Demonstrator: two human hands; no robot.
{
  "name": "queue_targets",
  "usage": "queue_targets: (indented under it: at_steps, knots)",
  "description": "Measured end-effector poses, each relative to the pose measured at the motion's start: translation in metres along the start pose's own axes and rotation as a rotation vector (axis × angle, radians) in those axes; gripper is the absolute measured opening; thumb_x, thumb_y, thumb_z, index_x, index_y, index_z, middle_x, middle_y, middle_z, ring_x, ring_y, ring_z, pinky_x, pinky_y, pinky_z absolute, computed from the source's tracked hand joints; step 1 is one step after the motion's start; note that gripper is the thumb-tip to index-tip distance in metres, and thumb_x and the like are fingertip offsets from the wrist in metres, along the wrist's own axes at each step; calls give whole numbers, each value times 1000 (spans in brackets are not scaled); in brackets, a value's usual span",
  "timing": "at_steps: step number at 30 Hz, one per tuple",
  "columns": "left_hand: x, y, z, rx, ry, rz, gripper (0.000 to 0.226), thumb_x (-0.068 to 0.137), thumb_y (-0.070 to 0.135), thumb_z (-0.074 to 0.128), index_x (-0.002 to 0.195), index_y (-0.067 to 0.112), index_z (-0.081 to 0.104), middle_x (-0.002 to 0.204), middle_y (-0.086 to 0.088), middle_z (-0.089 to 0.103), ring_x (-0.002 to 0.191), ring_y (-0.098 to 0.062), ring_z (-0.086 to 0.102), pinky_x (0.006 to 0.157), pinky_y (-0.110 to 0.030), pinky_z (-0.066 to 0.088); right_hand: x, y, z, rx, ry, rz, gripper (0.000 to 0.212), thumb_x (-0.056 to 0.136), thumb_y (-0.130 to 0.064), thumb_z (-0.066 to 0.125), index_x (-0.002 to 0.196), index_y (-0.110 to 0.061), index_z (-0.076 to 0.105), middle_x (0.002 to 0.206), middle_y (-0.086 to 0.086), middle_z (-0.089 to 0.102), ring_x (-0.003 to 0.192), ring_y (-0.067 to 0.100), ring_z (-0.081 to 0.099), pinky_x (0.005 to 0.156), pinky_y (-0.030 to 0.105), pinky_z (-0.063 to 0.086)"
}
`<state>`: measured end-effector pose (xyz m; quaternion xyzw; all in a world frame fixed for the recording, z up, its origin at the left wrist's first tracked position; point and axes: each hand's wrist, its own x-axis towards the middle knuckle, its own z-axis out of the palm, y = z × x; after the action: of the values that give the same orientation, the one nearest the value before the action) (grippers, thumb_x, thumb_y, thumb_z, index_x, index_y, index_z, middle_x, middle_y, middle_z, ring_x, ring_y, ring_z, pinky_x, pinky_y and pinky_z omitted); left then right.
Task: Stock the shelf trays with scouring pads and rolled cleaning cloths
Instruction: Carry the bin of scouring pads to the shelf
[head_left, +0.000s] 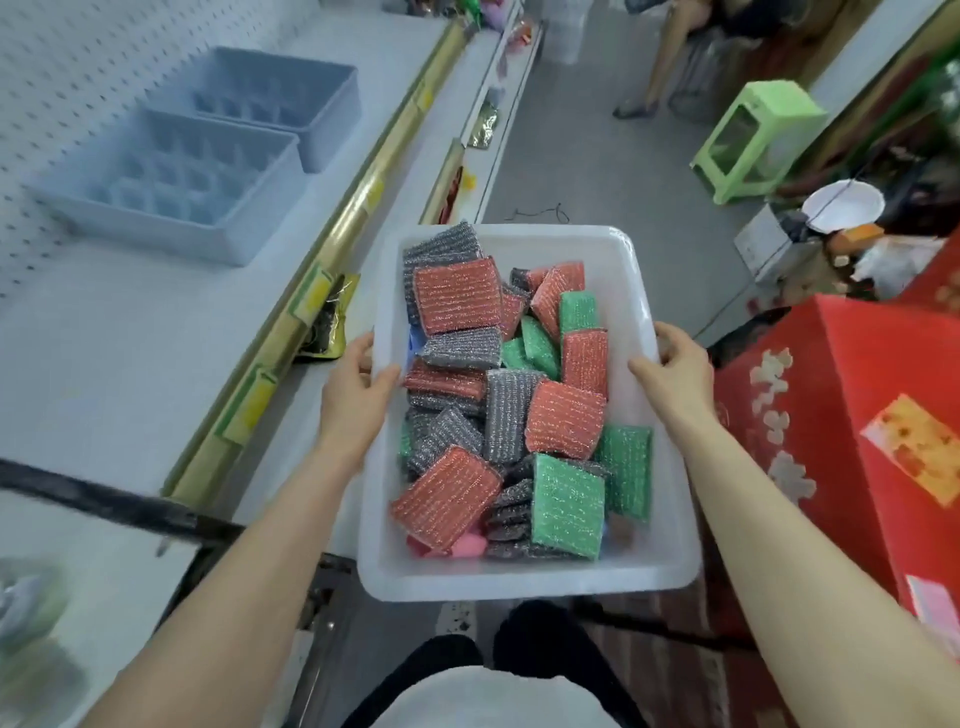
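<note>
I carry a white plastic bin (524, 577) in front of me at waist height. It is full of several scouring pads (563, 421) in red, green and silver-grey. My left hand (358, 379) grips the bin's left rim, thumb inside. My right hand (672, 364) grips the right rim. Two blue shelf trays (244, 239) with ribbed bottoms sit side by side on the white shelf (104, 353) to my left, with nothing in them. No rolled cloths are visible.
The shelf has a gold front rail (291, 322) with yellow price tags. A lower shelf holds packets. Red boxes (831, 415) stand at my right. A green stool (748, 135) and a person's legs (660, 62) are farther down the aisle.
</note>
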<state>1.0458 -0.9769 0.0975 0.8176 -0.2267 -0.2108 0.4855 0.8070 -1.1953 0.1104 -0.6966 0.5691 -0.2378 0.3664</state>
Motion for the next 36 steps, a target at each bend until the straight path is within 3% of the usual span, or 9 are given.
queue_targets:
  at_steps: [3, 8, 13, 15, 20, 24, 31, 34, 36]
  knots:
    - [67, 33, 15, -16, 9, 23, 48, 93, 20, 60, 140, 20, 47, 104, -2, 61, 81, -10, 58, 67, -24, 42, 78, -31, 9, 12, -10, -34, 45, 79, -15, 65, 123, -25, 62, 105, -4, 71, 94, 18, 66, 86, 38, 55]
    - [172, 86, 45, -66, 52, 15, 47, 95, 21, 58, 139, 27, 46, 97, 7, 56, 78, -1, 53, 63, -21, 37, 216, -82, 27, 9, -78, -100, 45, 80, -19, 65, 124, -28, 61, 99, -8, 68, 93, 20, 67, 86, 47, 56]
    - [275, 140, 67, -116, 179, 55, 47, 94, 16, 58, 139, 26, 49, 107, 9, 62, 83, -3, 57, 72, -24, 43, 355, -152, 54, 19, -168, -201, 42, 84, -16, 64, 125, -24, 60, 106, -5, 67, 96, 22, 66, 88, 43, 55]
    - [316, 159, 72, -121, 214, 42, 48, 94, 15, 58, 140, 24, 49, 101, 13, 61, 84, -5, 57, 76, -26, 42, 405, -181, 65, 8, -187, -241, 43, 84, -15, 63, 126, -24, 61, 110, -2, 70, 95, 21, 66, 87, 40, 55]
    - [413, 189, 73, -121, 330, 29, 47, 94, 18, 59, 140, 22, 49, 100, 13, 59, 78, 1, 54, 68, -16, 42, 511, -258, 107, 17, -270, -314, 45, 82, -14, 61, 125, -25, 63, 106, -1, 71, 93, 22, 69, 86, 42, 57]
    - [492, 199, 65, -149, 405, 19, 47, 94, 21, 60, 139, 23, 47, 101, 11, 56, 82, 0, 51, 80, -24, 39, 582, -314, 153, 22, -308, -396, 45, 79, -14, 60, 123, -23, 64, 105, 0, 72, 88, 20, 69, 82, 41, 58]
    - [611, 201, 29, -103, 554, -107, 50, 92, 28, 60, 140, 24, 47, 111, -3, 58, 88, -16, 57, 75, -30, 42, 668, -417, 238, -95, -440, -556, 47, 84, -17, 57, 131, -24, 57, 104, 3, 67, 83, 23, 67, 76, 38, 57]
    - [641, 205, 17, -59, 630, -182, 49, 94, 29, 59, 140, 24, 45, 106, 1, 57, 79, -3, 52, 71, -29, 41, 695, -458, 274, -169, -510, -682, 43, 88, -12, 54, 130, -20, 56, 99, 3, 63, 81, 24, 63, 70, 34, 54]
    - [659, 205, 12, -44, 671, -205, 48, 95, 28, 58, 140, 23, 45, 97, 8, 56, 77, 1, 50, 64, -25, 39, 716, -484, 303, -219, -552, -765, 36, 90, -11, 53, 126, -13, 57, 95, 2, 59, 77, 21, 57, 57, 24, 41]
